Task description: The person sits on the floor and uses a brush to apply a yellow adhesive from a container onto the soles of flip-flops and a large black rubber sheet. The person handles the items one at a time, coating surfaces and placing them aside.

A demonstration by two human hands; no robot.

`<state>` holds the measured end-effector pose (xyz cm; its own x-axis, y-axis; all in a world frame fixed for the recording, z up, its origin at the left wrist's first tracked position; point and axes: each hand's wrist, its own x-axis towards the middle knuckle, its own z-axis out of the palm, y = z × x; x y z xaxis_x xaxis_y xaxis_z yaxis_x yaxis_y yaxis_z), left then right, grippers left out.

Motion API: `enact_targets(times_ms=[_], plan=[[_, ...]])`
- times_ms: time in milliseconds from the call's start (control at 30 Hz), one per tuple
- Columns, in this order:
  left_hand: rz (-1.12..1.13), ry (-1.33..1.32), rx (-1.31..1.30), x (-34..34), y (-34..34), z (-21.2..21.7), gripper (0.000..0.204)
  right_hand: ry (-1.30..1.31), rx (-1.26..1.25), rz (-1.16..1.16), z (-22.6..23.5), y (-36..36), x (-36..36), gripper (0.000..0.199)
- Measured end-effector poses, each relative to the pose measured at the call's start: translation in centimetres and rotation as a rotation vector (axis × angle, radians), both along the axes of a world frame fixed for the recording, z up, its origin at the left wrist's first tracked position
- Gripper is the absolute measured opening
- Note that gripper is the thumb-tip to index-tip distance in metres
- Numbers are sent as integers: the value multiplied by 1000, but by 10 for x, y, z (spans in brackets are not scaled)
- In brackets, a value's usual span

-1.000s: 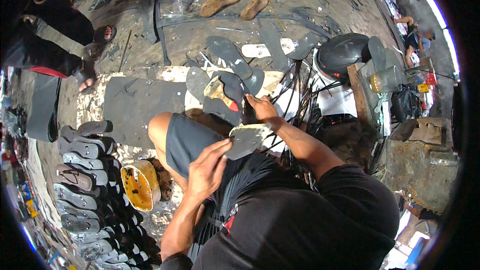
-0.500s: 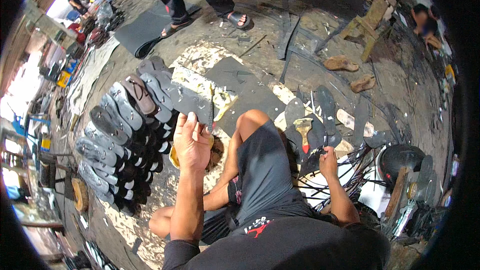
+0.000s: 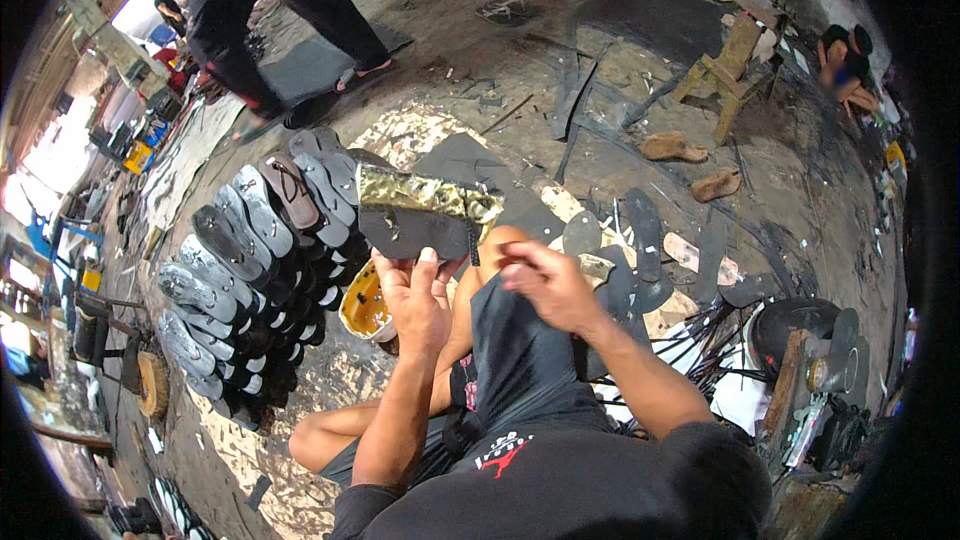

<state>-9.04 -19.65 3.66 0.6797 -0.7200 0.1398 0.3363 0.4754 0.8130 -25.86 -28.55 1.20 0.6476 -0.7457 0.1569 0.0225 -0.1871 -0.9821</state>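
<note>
My left hand (image 3: 418, 308) is closed at the lower edge of a dark flat sole-like piece (image 3: 415, 232), thumb on its face. Behind its top edge runs a strip crusted with yellowish glue (image 3: 430, 192), and a dark braided strap (image 3: 474, 240) hangs at its right end. My right hand (image 3: 555, 290) is raised over my right knee, its fingers bent and smeared by motion; whatever they hold, if anything, is unclear. A yellow tub (image 3: 366, 302) with a glue-caked rim sits below my left hand. Partly hidden behind my right hand are a brush's pale bristles (image 3: 596, 270).
Rows of stacked flip-flops (image 3: 240, 230) stand at the left. Loose soles (image 3: 648, 232), wooden foot forms (image 3: 674, 147) and a bundle of black strips (image 3: 700, 340) lie on the right. A wooden stand (image 3: 728, 75) is farther off. Another person's legs (image 3: 285, 25) are at the far left.
My right hand has swung left and up from the soles beside the brush to near my left hand. The other person has stepped left. The view has shifted slightly.
</note>
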Motion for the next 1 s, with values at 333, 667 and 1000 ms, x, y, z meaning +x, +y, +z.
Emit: enact_targets(times_ms=[333, 667, 1000], plan=[[-126, -152, -37, 24, 73, 3, 55, 174, -360, 126, 25, 16, 59, 31], [707, 16, 85, 127, 102, -4, 32, 113, -857, 45, 8, -53, 17, 23], [406, -923, 671, 122, 127, -2, 23, 569, -764, -595, -25, -117, -100, 73]])
